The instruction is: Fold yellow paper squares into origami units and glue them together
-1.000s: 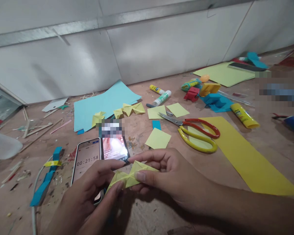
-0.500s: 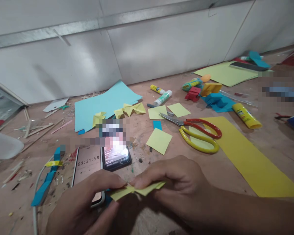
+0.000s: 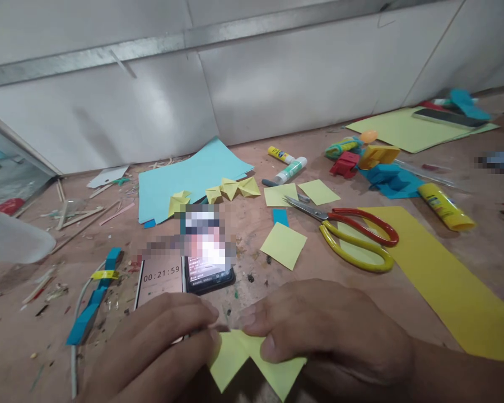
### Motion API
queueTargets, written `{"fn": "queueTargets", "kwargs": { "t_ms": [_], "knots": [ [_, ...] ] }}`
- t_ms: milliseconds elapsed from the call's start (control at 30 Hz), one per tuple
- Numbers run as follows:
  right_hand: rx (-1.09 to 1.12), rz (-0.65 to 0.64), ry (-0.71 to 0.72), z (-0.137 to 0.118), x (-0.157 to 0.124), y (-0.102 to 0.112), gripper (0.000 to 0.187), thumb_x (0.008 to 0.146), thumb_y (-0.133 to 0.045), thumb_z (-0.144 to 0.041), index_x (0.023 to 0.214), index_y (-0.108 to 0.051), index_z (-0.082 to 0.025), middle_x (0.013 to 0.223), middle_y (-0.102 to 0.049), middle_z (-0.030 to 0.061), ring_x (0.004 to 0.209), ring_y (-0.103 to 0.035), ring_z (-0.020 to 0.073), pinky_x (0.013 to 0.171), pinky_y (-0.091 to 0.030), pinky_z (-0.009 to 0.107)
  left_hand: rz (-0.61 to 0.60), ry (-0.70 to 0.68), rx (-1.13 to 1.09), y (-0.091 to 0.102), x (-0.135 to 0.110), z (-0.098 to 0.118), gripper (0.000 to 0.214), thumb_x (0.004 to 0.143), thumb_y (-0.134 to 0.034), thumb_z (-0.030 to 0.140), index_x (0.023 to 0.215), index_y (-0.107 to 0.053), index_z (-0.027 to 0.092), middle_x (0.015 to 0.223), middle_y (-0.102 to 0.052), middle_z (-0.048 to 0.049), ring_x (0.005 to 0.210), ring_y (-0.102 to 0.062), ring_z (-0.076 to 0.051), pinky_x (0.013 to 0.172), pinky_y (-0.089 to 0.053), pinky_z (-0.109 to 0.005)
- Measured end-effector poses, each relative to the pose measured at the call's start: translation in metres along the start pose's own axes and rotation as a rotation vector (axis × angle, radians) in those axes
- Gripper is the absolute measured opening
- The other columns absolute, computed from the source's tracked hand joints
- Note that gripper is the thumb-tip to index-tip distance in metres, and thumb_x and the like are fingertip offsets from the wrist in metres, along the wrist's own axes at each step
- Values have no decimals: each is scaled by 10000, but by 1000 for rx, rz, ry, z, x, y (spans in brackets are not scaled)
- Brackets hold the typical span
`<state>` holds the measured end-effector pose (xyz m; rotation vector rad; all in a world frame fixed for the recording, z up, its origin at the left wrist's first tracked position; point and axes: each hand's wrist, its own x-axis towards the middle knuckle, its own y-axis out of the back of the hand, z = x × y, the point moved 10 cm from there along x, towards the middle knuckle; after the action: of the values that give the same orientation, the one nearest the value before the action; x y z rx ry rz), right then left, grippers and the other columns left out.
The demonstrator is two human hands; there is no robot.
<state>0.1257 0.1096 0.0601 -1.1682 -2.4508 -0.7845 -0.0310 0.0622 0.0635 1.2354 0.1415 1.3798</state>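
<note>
Both hands hold a folded yellow paper piece (image 3: 252,364) low at the bottom middle of the view. My left hand (image 3: 159,347) pinches its left side with fingers closed. Closed over the paper's right side, my right hand (image 3: 331,336) presses thumb and fingers along the top edge. Two pointed flaps of the paper stick out below the fingers. Just beyond my left hand lie two phones: a light one (image 3: 159,277) showing a timer reading 00:21:59 and a dark one (image 3: 210,268) with a lit screen.
Red and yellow scissors (image 3: 353,238) lie on a long yellow sheet (image 3: 453,291). Small yellow squares (image 3: 283,245), folded yellow pieces (image 3: 231,189), a light blue sheet (image 3: 189,179), glue sticks (image 3: 289,168) and blue and red paper shapes (image 3: 386,176) cover the brown tabletop. A blue strip (image 3: 92,299) lies left.
Both hands have brought the yellow paper lower and closer, and it now faces flatter with its pointed flaps hanging down. The timer went from 00:21:58 to 00:21:59.
</note>
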Motion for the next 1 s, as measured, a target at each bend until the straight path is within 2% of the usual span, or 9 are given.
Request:
{"fn": "queueTargets", "kwargs": {
  "t_ms": [67, 133, 233, 333, 567, 700, 800, 900, 1000],
  "knots": [
    [-54, -17, -46, 4, 1, 2, 284, 909, -632, -93, 1094, -745, -276, 1027, -834, 45, 935, -793, 182, 865, -603, 277, -37, -44, 79, 6, 9, -4, 120, 1027, -528, 356, 1080, -625, 309, 991, -765, -33, 958, -710, -226, 910, -555, -372],
    [-102, 17, -77, 8, 2, 8, 289, 890, -617, -98, 1079, -742, -277, 942, -832, 43, 850, -787, 189, 799, -603, 287, -108, -61, 123, 12, 18, -13, 93, 983, -612, 373, 1020, -623, 288, 962, -773, -33, 925, -712, -227, 867, -563, -357],
    [-121, 64, -90, 13, 4, 14, 275, 868, -610, -88, 1016, -740, -279, 870, -820, 31, 797, -773, 194, 759, -599, 296, -303, -76, 140, 9, 22, -25, 85, 908, -699, 268, 953, -627, 273, 967, -778, -20, 933, -713, -229, 823, -563, -341],
    [-117, 44, -106, 20, 6, 11, 258, 842, -622, -49, 958, -728, -254, 886, -815, 30, 827, -764, 180, 786, -588, 285, -404, -99, 188, 3, 21, -32, 123, 889, -713, 243, 989, -640, 249, 1006, -786, -39, 957, -713, -255, 806, -561, -361],
    [-261, -125, -211, 37, 6, -6, 194, 838, -697, -119, 976, -762, -238, 865, -820, 16, 772, -761, 163, 742, -567, 252, -419, -147, 223, -5, 19, -39, 194, 868, -758, 349, 940, -617, 237, 1050, -795, -67, 946, -671, -301, 813, -543, -420],
    [-388, -81, -259, 47, 0, 0, 379, 818, -739, -207, 1192, -740, -266, 1001, -819, 51, 876, -759, 220, 765, -588, 301, -430, -199, 255, -2, 16, -44, 249, 846, -761, 432, 896, -614, 237, 1097, -803, -65, 875, -660, -286, 755, -529, -407],
    [-516, -24, -301, 55, -3, 10, 510, 826, -779, -426, 1304, -686, -276, 1186, -756, 108, 1072, -701, 299, 903, -574, 419, -444, -267, 286, -1, 14, -42, 310, 844, -746, 515, 897, -631, 232, 1127, -804, -62, 856, -660, -274, 738, -515, -401],
    [-700, -76, -231, 51, 3, 8, 645, 837, -735, -612, 1384, -632, -287, 1408, -632, 151, 1283, -577, 373, 1030, -494, 541, -423, -290, 283, -2, 16, -37, 343, 883, -695, 563, 896, -640, 224, 1111, -806, -57, 825, -648, -261, 731, -497, -402],
    [-902, -146, -69, 40, 17, -4, 783, 843, -708, -655, 1480, -538, -233, 1537, -502, 199, 1434, -420, 412, 1116, -385, 591, -360, -248, 273, -2, 21, -37, 339, 964, -599, 544, 876, -636, 219, 1030, -805, -44, 768, -611, -245, 715, -476, -403]
  ]
}}
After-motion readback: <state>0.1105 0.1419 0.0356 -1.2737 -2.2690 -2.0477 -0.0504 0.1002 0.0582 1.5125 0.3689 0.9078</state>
